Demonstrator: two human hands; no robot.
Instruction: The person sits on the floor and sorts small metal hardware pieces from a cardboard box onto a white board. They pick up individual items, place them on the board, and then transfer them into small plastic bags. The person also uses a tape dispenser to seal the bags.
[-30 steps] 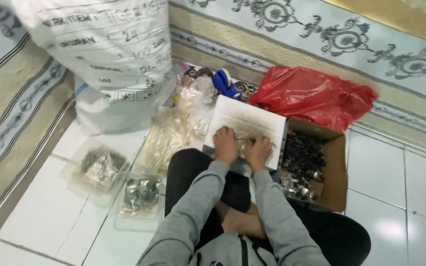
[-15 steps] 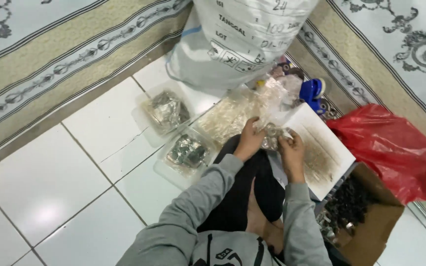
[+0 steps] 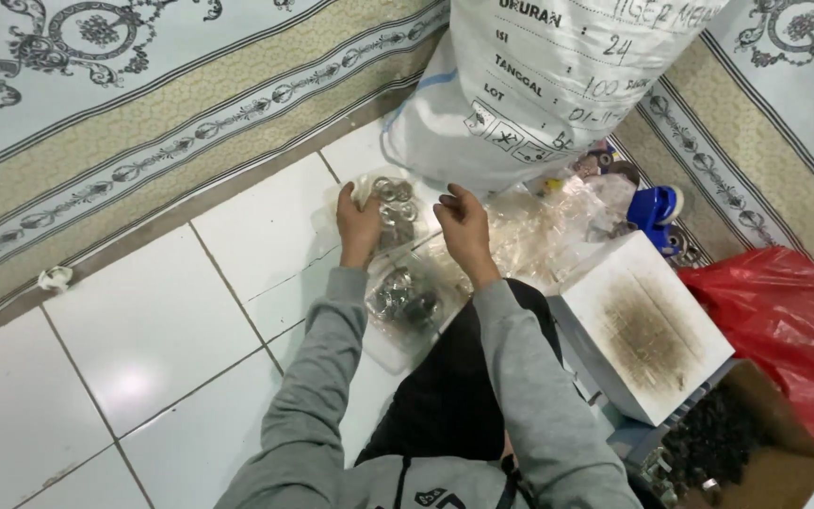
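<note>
On the white tile floor point(image 3: 143, 349), our left hand point(image 3: 358, 224) curls its fingers around a clear bag of metal rings point(image 3: 390, 203), just below the big white sack point(image 3: 558, 75). Our right hand point(image 3: 464, 226) hovers beside it, fingers loosely bent, holding nothing.

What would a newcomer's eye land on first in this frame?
Probably the big white printed sack standing at the top, against the patterned carpet. Just below it, the left hand and right hand reach into clear bags of small metal parts on the white tiles, with a red plastic bag at right.
</note>
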